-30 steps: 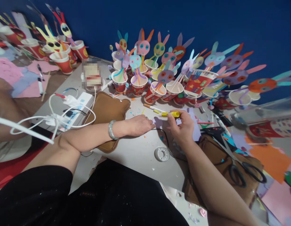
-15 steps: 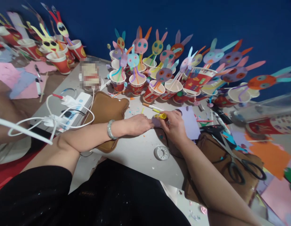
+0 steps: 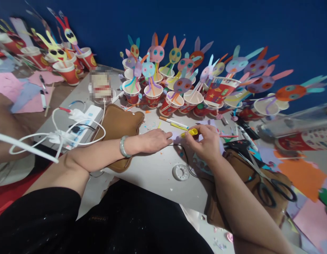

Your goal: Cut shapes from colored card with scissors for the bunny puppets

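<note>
A short yellow tube (image 3: pixel 192 132) with a hollow end is pinched in the fingers of my right hand (image 3: pixel 205 141); its exact kind is unclear. It lies low over a piece of purple paper (image 3: pixel 176 137), partly covered by that hand. From the left, my left hand (image 3: pixel 156 140) rests on the table with curled fingers, its fingertips at the paper's left edge. An orange-and-white marker (image 3: pixel 174 122) lies just beyond both hands. Nearer to me is a white tape roll (image 3: pixel 181 172), beside a thin black cable (image 3: pixel 188 162).
Red paper cups (image 3: pixel 153 96) with paper rabbit heads line the blue wall. Brown cushions (image 3: pixel 117 132) lie under both forearms, scissors (image 3: pixel 264 183) on the right one. A power strip (image 3: pixel 85 125) with white cables stands left. Another person's arm (image 3: pixel 4 123) shows at far left.
My right hand has moved right with the yellow tube, drawing away from my left hand, which stays almost in place. The tube now points more sideways.
</note>
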{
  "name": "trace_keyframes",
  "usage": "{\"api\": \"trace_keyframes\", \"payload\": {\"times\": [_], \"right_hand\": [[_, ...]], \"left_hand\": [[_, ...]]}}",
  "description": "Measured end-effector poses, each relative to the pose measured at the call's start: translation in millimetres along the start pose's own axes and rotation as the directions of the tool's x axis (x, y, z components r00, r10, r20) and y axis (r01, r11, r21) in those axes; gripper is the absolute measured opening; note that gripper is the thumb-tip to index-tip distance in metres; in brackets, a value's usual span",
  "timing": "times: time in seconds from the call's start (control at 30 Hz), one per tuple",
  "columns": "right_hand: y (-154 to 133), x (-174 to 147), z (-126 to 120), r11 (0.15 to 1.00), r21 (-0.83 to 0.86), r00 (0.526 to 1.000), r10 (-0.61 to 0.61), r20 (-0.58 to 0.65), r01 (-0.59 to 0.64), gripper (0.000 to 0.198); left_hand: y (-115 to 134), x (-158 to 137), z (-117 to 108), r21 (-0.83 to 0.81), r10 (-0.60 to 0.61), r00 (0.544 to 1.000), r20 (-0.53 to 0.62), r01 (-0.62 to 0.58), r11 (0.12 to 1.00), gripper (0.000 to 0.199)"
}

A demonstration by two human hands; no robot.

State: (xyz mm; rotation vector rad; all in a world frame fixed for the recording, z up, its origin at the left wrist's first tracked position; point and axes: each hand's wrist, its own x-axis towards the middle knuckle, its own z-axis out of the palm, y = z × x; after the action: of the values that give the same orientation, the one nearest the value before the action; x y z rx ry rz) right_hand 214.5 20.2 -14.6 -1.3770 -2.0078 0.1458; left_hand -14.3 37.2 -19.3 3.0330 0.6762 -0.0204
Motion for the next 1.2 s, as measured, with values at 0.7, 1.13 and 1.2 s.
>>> {"api": "trace_keyframes", "payload": {"times": [0.7, 1.13, 1.2], "right_hand": [[5, -1, 16, 0.989, -0.071, 0.991, -0.127, 0.05, 0.13, 0.013], [-4, -4, 6, 1.0, -0.01, 1.0, -0.019, -0.016, 0.019, 0.016], [-4, -4, 10, 0.996, -0.024, 0.996, -0.08, 0.042, 0.081, 0.016]], "left_hand": [[3, 0, -2, -0.012, -0.031, 0.999, 0.014, 0.032, 0.999, 0.027], [1, 0, -3, 0.021, -0.019, 0.999, 0.041, 0.018, 1.0, 0.033], [2, 0, -3, 0.02, -0.023, 0.999, 0.035, 0.022, 1.0, 0.038]]}}
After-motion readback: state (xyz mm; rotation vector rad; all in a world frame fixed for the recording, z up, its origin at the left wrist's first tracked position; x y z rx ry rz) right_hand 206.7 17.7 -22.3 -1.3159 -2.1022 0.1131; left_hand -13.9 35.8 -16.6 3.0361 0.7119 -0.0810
